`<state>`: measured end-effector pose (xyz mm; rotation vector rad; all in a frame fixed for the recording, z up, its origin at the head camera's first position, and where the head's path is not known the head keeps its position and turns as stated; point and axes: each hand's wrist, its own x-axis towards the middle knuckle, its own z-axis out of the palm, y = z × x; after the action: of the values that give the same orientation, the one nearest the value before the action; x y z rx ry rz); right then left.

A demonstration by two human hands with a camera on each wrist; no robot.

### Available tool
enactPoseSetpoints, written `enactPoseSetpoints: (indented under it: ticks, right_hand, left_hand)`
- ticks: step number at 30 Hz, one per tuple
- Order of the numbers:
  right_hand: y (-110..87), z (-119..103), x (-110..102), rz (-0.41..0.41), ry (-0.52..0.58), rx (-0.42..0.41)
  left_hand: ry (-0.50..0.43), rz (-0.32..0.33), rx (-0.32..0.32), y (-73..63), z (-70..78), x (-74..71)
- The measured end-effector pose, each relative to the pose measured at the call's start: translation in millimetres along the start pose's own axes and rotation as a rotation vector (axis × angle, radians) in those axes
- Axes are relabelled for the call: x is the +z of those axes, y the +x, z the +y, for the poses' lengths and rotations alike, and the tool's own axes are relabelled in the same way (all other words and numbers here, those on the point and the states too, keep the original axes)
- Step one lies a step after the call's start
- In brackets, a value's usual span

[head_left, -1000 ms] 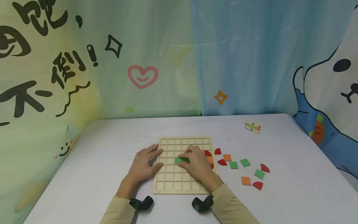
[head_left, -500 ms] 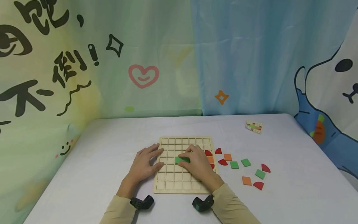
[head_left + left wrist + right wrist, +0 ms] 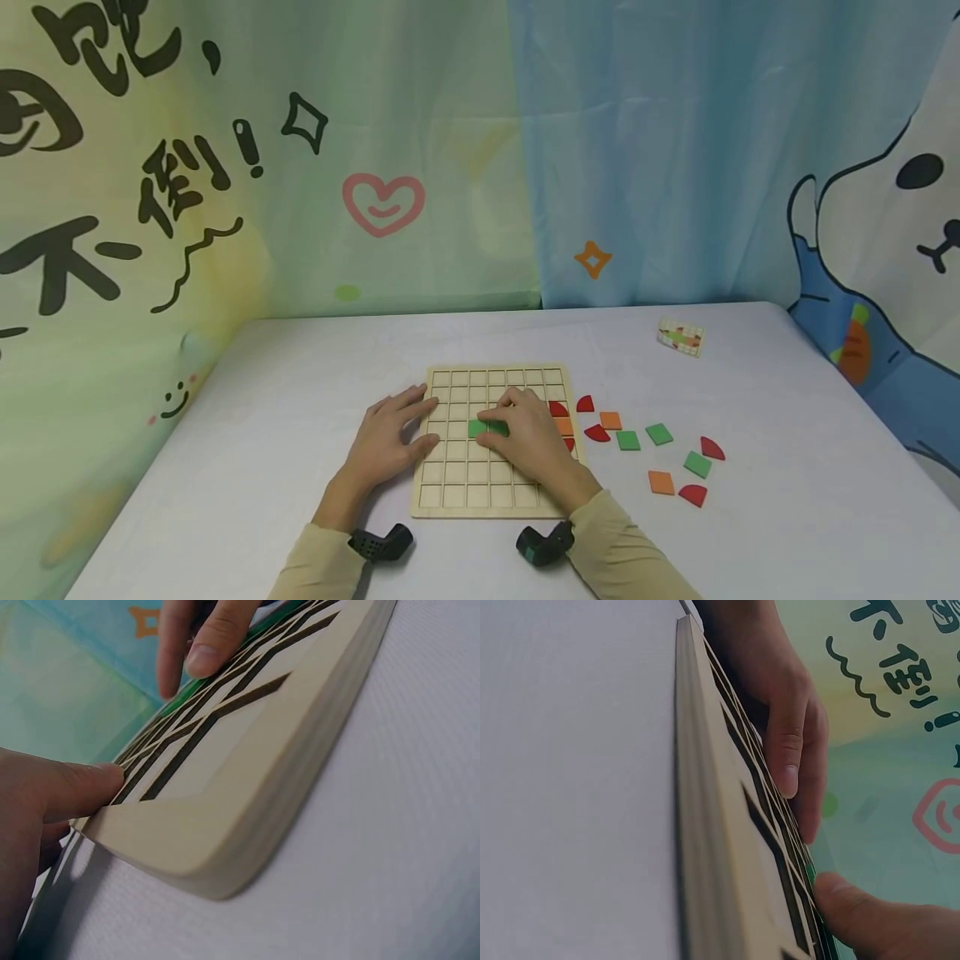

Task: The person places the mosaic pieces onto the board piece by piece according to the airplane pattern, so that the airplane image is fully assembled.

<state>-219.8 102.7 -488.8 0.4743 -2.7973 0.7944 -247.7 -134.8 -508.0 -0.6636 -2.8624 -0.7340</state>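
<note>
A wooden grid board lies flat on the table. My left hand rests on its left edge with fingers spread; in the left wrist view the thumb touches the board's rim. My right hand is over the middle of the board, index finger and thumb pinching at a green square tile that they partly cover. Another green square tile sits in the cell just left of it. Along the board's right side, partly hidden by my right hand, are an orange square tile and a red quarter-round tile.
Loose tiles lie right of the board: several red quarter-rounds, green squares and orange squares. A small pattern card is at the back right of the white table. A printed curtain hangs behind.
</note>
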Motion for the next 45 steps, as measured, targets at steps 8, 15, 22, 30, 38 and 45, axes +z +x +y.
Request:
enactPoseSetpoints:
  ticks: [8, 15, 22, 30, 38, 45]
  right_hand:
    - [0.8, -0.7, -5.3, 0.005, -0.020, 0.020]
    - [0.8, -1.4, -5.3, -0.001, -0.043, 0.032]
    - [0.4, -0.9, -6.1, 0.002, -0.035, 0.035]
    - [1.8, 11.2, -27.1, 0.004, 0.040, 0.085]
    - [-11.7, 48.6, -83.4, -0.090, 0.107, 0.184]
    - [-38.7, 88.4, -135.9, -0.098, 0.074, 0.371]
  left_hand:
    - [0.002, 0.012, 0.016, 0.6, -0.6, 0.7]
    - [0.002, 0.027, 0.017, -0.3, -0.3, 0.6]
    - [0.001, 0.020, 0.015, -0.4, 0.4, 0.0]
    - [-0.002, 0.015, 0.016, -0.2, 0.9, -1.1]
    - [0.001, 0.015, 0.015, -0.2, 1.5, -0.9]
    - [0.002, 0.012, 0.016, -0.6, 1.6, -1.4]
